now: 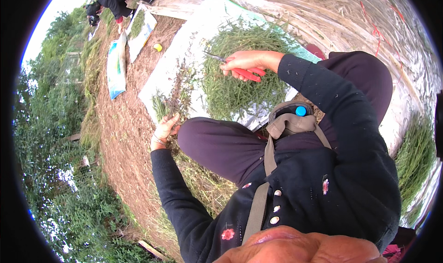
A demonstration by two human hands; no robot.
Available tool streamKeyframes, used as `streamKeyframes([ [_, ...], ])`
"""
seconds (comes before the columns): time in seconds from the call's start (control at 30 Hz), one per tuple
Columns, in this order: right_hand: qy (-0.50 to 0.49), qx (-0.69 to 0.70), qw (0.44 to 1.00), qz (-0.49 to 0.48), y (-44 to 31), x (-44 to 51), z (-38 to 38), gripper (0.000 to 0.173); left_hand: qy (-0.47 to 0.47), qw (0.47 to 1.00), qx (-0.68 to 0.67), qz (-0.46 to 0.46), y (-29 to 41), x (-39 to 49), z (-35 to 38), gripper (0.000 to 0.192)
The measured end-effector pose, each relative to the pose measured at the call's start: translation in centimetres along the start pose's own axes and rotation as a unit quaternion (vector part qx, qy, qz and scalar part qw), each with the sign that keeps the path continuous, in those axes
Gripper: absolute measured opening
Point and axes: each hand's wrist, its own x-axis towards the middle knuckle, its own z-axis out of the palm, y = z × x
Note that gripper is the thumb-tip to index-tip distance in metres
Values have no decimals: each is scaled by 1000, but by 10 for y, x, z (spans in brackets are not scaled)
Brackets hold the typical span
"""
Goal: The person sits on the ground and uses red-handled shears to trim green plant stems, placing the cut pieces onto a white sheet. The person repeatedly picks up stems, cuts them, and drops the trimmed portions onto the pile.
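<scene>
My right hand (247, 64) grips a pair of shears with red handles (246, 74), the metal blades pointing left. It is over a broad heap of cut green sprigs (238, 96) on a white plastic sheet (180, 41). My left hand (166, 128) is at the sheet's near left corner, beside my bent left knee. A small bunch of green sprigs (160, 105) rises just beyond its fingers; whether they grip the stems is unclear. Darker, thinner plant scraps (180, 81) are strewn between this bunch and the heap.
A brown shoulder bag (292, 126) with a blue cap (300, 111) showing sits in my lap. Clear plastic sheeting (332, 27) and red string (377, 31) lie to the right. At far left, another person (116, 3) bends by a printed sack (117, 67). A yellow object (157, 47) rests on soil.
</scene>
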Motion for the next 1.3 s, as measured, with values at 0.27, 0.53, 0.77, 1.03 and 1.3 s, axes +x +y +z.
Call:
streamKeyframes([
  [0.27, 16, 33, 999, -6, 0, 8, 1, 37, 19, 1000, 3, 15, 7, -7, 15, 28],
  [0.53, 17, 31, 999, -28, -2, 9, 1, 36, 3, 1000, 7, 23, 1, 0, 9, 32],
  [0.77, 97, -30, 995, -9, 13, 9, -6, 31, 41, 998, 51, 3, 3, 5, 11, 41],
  [1.03, 214, -248, 939, -107, 4, 2, -4, 34, 29, 999, 41, -4, 7, 8, 8, 45],
  [1.3, 205, -225, 944, -124, -7, 11, 4, 35, 21, 999, 36, -5, 18, 5, 10, 53],
])
